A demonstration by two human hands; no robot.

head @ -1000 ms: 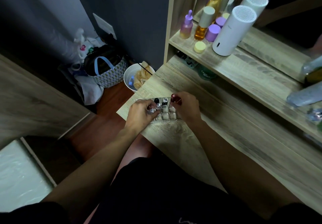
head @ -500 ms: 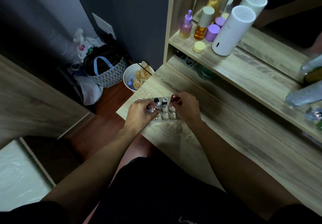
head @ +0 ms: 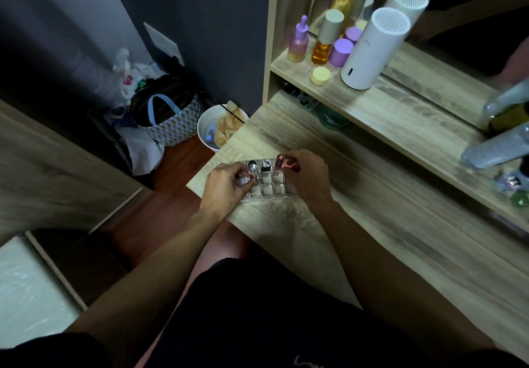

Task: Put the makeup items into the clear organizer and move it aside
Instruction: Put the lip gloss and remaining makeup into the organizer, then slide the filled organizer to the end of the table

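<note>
Head view: the clear organizer (head: 267,186) sits at the desk (head: 357,224) corner, two items slotted. The right hand (head: 305,177) pinches a red tube (head: 282,163) over a cell; the left hand (head: 226,187) clasps a silver-capped item (head: 244,180). Moving aside remains.

The tabletop (head: 372,224) lay bare to the right of the clear organizer (head: 266,187) and toward the person, leaving open room there for the hands. Behind the organizer, the shelf (head: 400,115) overhung the tabletop, limiting clearance above. Left of the organizer the tabletop ended, a white bin (head: 206,130) standing below.
</note>
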